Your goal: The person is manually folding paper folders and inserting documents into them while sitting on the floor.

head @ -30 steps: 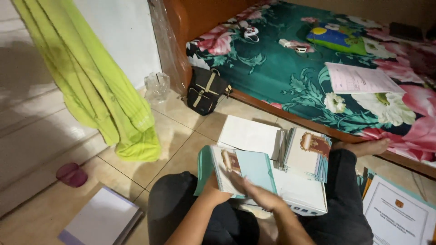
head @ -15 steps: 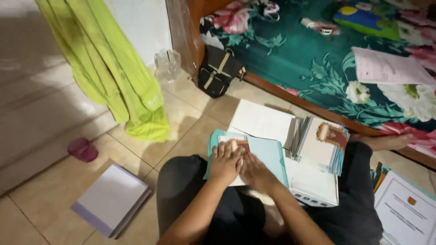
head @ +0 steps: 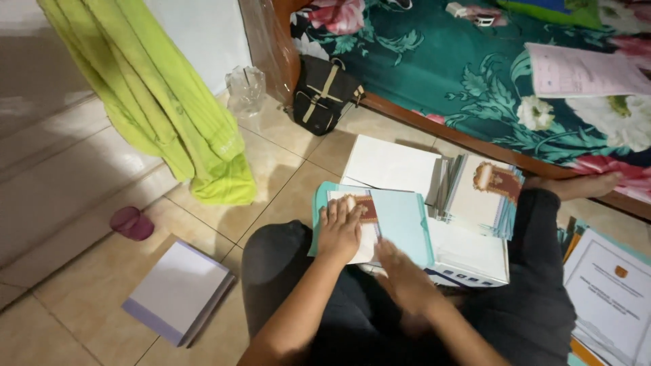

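Hands: left (head: 339, 230) spread flat on teal folder (head: 400, 218); right (head: 401, 270) at its lower edge, grip unclear

Two hands, left (head: 341, 230) and right (head: 401, 268), on one teal folder (head: 400, 217); one white box (head: 392, 166) beside one stack of booklets (head: 485, 196); one black bag (head: 324, 93); one green cloth (head: 169, 95); one pink cup (head: 132, 224); one white pad (head: 178, 290) on the floor; one clear plastic bag (head: 245, 88); one pink sheet (head: 576, 71) on the bed (head: 441, 74).
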